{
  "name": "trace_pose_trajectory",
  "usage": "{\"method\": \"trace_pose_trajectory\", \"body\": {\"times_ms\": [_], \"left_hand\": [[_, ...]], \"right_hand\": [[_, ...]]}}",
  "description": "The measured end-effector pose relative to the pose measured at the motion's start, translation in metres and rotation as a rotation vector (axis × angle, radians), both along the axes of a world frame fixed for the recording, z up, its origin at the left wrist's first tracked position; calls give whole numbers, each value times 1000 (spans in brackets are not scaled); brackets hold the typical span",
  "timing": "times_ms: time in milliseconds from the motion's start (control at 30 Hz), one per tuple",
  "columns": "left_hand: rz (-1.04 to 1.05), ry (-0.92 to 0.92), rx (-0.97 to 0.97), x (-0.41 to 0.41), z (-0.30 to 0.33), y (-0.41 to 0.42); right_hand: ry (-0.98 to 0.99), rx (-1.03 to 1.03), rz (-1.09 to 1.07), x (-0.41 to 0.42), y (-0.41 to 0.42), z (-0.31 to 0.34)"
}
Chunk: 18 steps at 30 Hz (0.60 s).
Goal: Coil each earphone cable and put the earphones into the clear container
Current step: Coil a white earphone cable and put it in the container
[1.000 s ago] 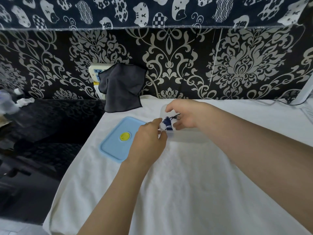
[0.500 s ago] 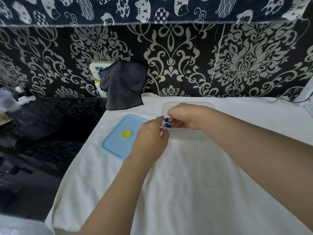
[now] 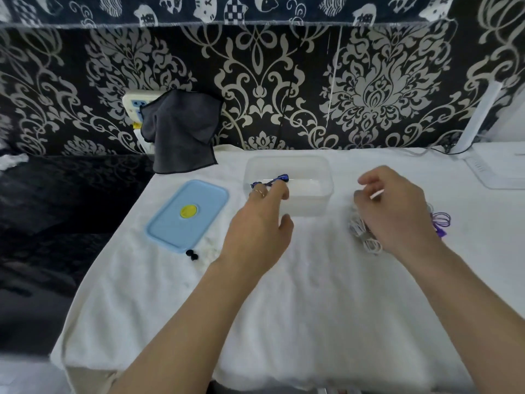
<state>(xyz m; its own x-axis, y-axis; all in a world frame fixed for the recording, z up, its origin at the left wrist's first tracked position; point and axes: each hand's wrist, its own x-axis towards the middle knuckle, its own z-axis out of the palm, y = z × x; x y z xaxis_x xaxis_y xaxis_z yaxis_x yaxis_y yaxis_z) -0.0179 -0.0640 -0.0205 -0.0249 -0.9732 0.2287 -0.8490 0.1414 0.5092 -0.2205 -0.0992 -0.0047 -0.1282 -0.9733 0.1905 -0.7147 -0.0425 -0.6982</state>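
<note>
A clear container (image 3: 318, 172) sits on the white towel (image 3: 284, 308) that covers the desk, at the far middle. The blue earphones (image 3: 272, 180) are seen at the left end of the container, at its near wall; whether they lie fully inside cannot be told. The left hand (image 3: 255, 234) is held at the near left corner of the container, and its fingers (image 3: 279, 191) are loosely bent with the tips at the blue earphones. It cannot be told if the earphones are pinched or only touched. The right hand (image 3: 397, 211) is held over a pile of white earphones (image 3: 363, 234) to the right of the container, with its fingers (image 3: 366, 180) loosely curled and nothing seen to be pinched. Purple earphones (image 3: 440, 220) lie just right of that hand. A blue lid (image 3: 187, 214) lies to the left of the container, and two small black ear tips (image 3: 192, 255) lie at its near edge. It seems the blue earphones are being set down and a white pair is to be picked next. To do this well, the blue coil should be pushed fully inside so it is not sprung open. Then one white pair should be lifted alone, so the other cables are not dragged or tangled.
</note>
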Motion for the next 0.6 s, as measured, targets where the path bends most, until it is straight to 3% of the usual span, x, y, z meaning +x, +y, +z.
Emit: {"method": "trace_pose_trajectory", "body": {"times_ms": [133,367,600], "left_hand": [[-130,-90,192,-26,-14,12],[-204,-117,415,-50,-23,29],[-148,-77,431,-37,-18,32]], "right_hand": [[292,162,145,-27,16,-30],[694,162,227,-17,30,-51],[486,138,157,-17,34,-48]]}}
